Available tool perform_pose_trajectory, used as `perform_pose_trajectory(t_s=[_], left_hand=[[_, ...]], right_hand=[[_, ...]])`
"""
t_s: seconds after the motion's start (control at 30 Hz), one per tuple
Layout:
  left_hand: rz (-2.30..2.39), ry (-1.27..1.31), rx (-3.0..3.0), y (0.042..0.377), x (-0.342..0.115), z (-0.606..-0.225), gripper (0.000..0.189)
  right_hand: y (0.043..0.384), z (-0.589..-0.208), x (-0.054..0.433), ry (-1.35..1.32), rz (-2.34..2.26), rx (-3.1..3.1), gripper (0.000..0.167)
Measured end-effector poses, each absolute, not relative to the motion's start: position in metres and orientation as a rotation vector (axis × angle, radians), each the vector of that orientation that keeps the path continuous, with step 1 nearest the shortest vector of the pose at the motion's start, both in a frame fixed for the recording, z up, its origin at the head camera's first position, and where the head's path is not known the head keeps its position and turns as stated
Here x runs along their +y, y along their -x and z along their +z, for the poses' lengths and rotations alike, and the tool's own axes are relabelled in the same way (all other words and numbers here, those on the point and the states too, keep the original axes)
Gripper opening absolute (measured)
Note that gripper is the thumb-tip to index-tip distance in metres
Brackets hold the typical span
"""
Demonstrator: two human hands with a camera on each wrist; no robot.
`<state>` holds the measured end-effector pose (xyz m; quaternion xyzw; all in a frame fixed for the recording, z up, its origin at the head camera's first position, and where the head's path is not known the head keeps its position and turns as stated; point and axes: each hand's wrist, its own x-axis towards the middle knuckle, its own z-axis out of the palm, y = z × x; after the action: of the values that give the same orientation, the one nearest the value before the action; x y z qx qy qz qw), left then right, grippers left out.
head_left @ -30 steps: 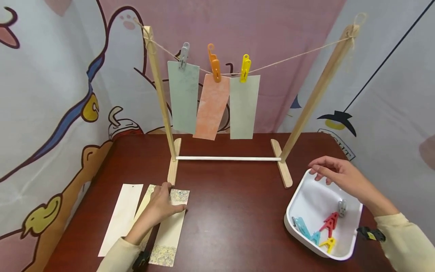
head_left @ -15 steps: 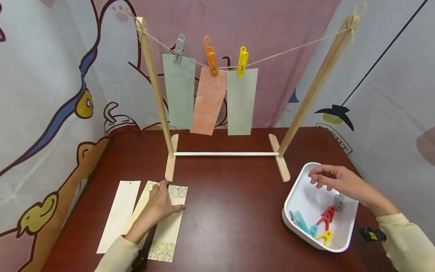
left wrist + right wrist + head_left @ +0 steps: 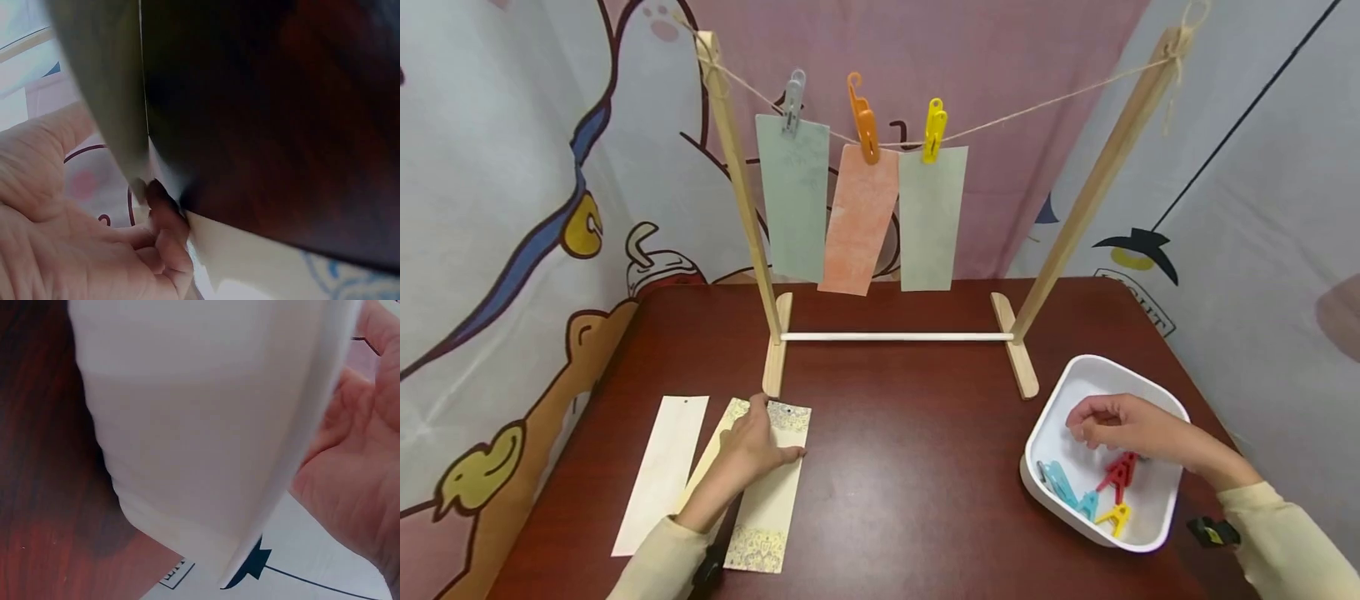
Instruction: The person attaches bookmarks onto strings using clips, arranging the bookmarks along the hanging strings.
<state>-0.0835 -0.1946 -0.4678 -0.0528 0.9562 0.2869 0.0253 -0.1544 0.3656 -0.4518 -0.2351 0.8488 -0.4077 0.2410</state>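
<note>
My left hand (image 3: 747,450) lies over a cream card with a patterned border (image 3: 767,508), thumb at its right edge and fingers at its upper left, holding it across. In the left wrist view the fingers (image 3: 165,247) curl at a card edge. Beside it lie a partly covered yellowish card (image 3: 707,458) and a plain white card (image 3: 662,475). Over the white tub (image 3: 1033,475) hovers my right hand (image 3: 1138,429), fingers loosely bent, holding nothing visible. Below it lie red clothespins (image 3: 1118,475), blue clothespins (image 3: 1060,482) and a yellow clothespin (image 3: 1114,518). The grey clothespin is mostly hidden.
At the back stands a wooden frame (image 3: 1090,183) with a string between its posts. Grey (image 3: 793,102), orange (image 3: 864,121) and yellow clips (image 3: 934,131) hold three hanging cards (image 3: 859,225). A white rod (image 3: 895,337) joins the feet low down.
My right hand has come from the tub's far rim to over its middle, now covering the grey clothespin. The left hand stays on the patterned card. The head view has shifted slightly.
</note>
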Motion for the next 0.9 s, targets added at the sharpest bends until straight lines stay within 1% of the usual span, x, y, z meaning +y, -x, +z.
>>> perform_pose_trajectory(t_s=[0.2,0.37,0.43,0.5,0.57,0.63,0.77,0.9], left_hand=[[1.106,0.177,2.795,0.084,-0.207,-0.471,0.083],[1.182,0.167,2.821,0.093,-0.224,-0.497,0.069],[1.228,0.177,2.818,0.092,-0.225,-0.495,0.064],[1.288,0.183,2.794,0.087,-0.221,-0.482,0.059],[1.330,0.205,2.764,0.082,-0.216,-0.468,0.057],[1.346,0.225,2.749,0.081,-0.214,-0.462,0.056],[1.356,0.264,2.709,0.081,-0.213,-0.459,0.056],[1.355,0.290,2.688,0.080,-0.215,-0.460,0.054]], right_hand=[[0.146,-0.463,0.363,0.738,-1.157,2.168,0.022],[0.142,-0.468,0.361,0.735,-1.151,2.083,0.026],[0.142,-0.471,0.359,0.715,-1.140,2.086,0.026],[0.141,-0.473,0.357,0.697,-1.140,2.076,0.024],[0.141,-0.476,0.355,0.686,-1.150,2.062,0.020],[0.140,-0.478,0.354,0.682,-1.158,2.067,0.016],[0.138,-0.479,0.350,0.624,-1.146,2.081,0.013],[0.132,-0.480,0.349,0.613,-1.121,2.033,0.014]])
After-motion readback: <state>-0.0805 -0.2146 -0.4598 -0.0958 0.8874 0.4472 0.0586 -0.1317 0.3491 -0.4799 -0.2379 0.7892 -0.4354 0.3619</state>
